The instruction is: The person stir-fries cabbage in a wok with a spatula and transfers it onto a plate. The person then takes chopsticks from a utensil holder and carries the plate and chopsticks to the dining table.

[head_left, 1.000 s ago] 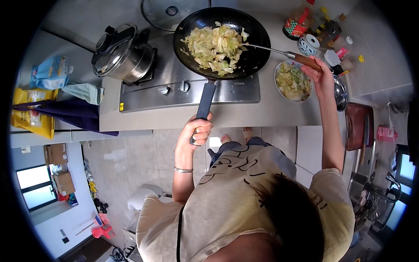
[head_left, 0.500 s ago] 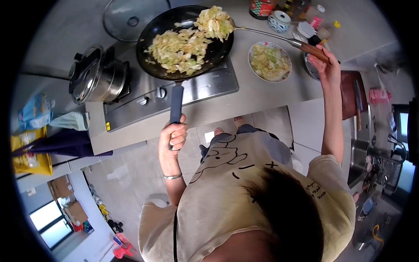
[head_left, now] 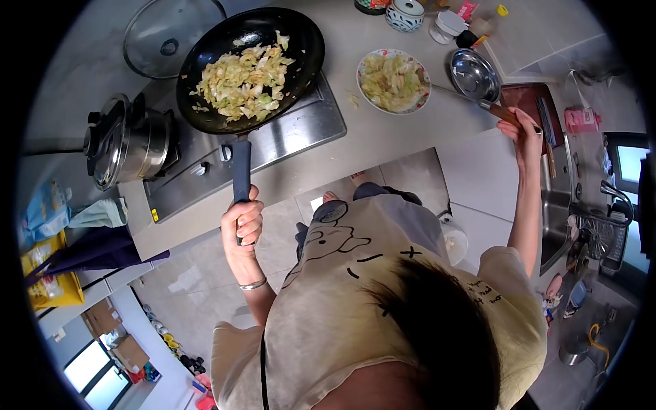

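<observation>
If my left hand (head_left: pixel 242 222) twists, the wok (head_left: pixel 304 48) could spill

That hand clasps its handle (head_left: pixel 241 164) over the hob (head_left: pixel 321 116); my right hand (head_left: pixel 526 140) holds the spatula (head_left: pixel 486 105) at the plate (head_left: pixel 413 107), where hasty scraping could shed cabbage (head_left: pixel 393 82).

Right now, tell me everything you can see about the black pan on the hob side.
The pan is round and wide, with sloping sides and a dark, glossy inside that looks like coated metal. One long grey-blue handle points back toward the person, gripped near its end by the left hand. Chopped, pale yellow-green leafy food lies in it, leaving much of the sides bare. It is over the steel hob; whether it rests there or is lifted, I can't tell.
</observation>
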`<act>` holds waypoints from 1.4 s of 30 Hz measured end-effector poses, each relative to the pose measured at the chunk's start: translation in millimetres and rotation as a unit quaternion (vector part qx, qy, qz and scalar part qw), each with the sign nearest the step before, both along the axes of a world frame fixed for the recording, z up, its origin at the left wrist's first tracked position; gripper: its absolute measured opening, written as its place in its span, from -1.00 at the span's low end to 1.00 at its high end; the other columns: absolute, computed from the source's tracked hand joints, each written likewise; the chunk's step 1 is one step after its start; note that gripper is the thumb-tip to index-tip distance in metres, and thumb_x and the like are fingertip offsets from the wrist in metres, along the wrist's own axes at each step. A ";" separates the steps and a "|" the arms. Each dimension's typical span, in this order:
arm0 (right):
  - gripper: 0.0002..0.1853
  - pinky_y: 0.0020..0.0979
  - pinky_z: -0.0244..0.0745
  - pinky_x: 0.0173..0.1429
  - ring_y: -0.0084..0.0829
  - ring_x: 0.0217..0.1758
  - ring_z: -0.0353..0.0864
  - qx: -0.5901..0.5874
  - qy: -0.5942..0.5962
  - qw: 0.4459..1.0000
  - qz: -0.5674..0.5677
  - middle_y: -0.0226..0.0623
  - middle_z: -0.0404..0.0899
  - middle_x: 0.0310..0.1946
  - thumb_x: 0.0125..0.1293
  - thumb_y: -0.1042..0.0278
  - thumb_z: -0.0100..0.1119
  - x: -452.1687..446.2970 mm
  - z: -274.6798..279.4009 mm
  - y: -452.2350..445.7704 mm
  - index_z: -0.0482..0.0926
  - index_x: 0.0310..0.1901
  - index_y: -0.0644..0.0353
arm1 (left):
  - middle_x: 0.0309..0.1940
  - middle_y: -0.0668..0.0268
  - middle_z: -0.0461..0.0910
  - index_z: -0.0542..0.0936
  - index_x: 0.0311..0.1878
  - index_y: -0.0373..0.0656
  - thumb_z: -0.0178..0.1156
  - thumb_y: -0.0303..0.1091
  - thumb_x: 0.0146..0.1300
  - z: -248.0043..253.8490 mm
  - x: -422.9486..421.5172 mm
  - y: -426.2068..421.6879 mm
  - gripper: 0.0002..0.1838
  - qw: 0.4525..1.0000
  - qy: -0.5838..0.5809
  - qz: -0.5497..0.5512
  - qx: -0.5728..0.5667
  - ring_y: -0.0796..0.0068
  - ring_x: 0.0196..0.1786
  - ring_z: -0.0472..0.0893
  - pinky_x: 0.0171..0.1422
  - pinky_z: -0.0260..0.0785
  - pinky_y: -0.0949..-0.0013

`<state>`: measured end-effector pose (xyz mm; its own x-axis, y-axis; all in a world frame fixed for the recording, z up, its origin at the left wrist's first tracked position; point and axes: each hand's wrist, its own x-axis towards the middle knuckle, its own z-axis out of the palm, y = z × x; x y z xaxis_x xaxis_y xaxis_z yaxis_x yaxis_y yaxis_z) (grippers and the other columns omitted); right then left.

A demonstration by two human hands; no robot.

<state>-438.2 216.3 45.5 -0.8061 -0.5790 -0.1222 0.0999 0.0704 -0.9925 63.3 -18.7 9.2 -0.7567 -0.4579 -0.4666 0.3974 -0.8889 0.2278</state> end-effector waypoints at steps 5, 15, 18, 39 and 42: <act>-0.75 -0.54 0.52 -0.30 -0.44 -0.44 0.61 0.068 0.126 0.987 0.070 -0.15 0.59 -0.42 0.25 0.37 0.02 21.6 35.2 -26.0 0.55 -0.19 0.40 | -0.74 0.47 0.14 0.29 -0.15 -0.25 -0.20 -0.60 0.15 2.3 -2.5 0.1 -0.80 1.000 -0.011 -0.001 0.004 0.75 -0.87 0.08 -0.93 -0.09 0.63; -0.87 -0.59 0.43 -0.32 -0.56 -0.47 0.56 0.146 0.415 0.880 0.178 -0.29 0.60 -0.44 0.13 0.53 0.13 72.0 99.7 -58.1 0.59 -0.29 0.33 | -0.73 0.45 0.16 0.29 -0.13 -0.28 -0.24 -0.60 0.16 2.2 -2.4 -0.4 -0.79 1.000 0.005 0.005 0.011 0.74 -0.87 0.10 -0.93 -0.07 0.64; -0.87 -0.57 0.42 -0.33 -0.50 -0.48 0.55 0.148 0.520 0.817 0.202 -0.19 0.58 -0.46 0.04 0.59 0.16 81.6 110.4 -53.5 0.59 -0.32 0.30 | -0.73 0.45 0.15 0.30 -0.12 -0.28 -0.24 -0.60 0.16 2.5 -3.2 -0.1 -0.78 1.000 0.009 0.006 0.011 0.74 -0.87 0.10 -0.93 -0.07 0.64; -0.82 -0.38 0.47 -0.35 -0.23 -0.41 0.55 0.184 0.593 0.698 0.357 -0.24 0.52 -0.32 -0.01 0.53 0.21 113.2 102.8 -34.0 0.58 -0.30 0.15 | -0.72 0.42 0.16 0.26 -0.10 -0.32 -0.26 -0.61 0.17 5.7 -5.6 -0.5 -0.78 0.998 0.053 0.015 0.040 0.73 -0.86 0.12 -0.93 -0.09 0.64; -0.80 -0.42 0.47 -0.27 -0.27 -0.34 0.58 0.161 0.573 0.735 0.327 -0.22 0.55 -0.31 -0.02 0.62 0.18 107.0 111.0 -33.9 0.58 -0.29 0.22 | -0.73 0.42 0.17 0.24 -0.12 -0.33 -0.27 -0.61 0.16 6.5 -6.6 -0.6 -0.79 0.997 0.062 0.015 0.037 0.73 -0.86 0.12 -0.94 -0.07 0.65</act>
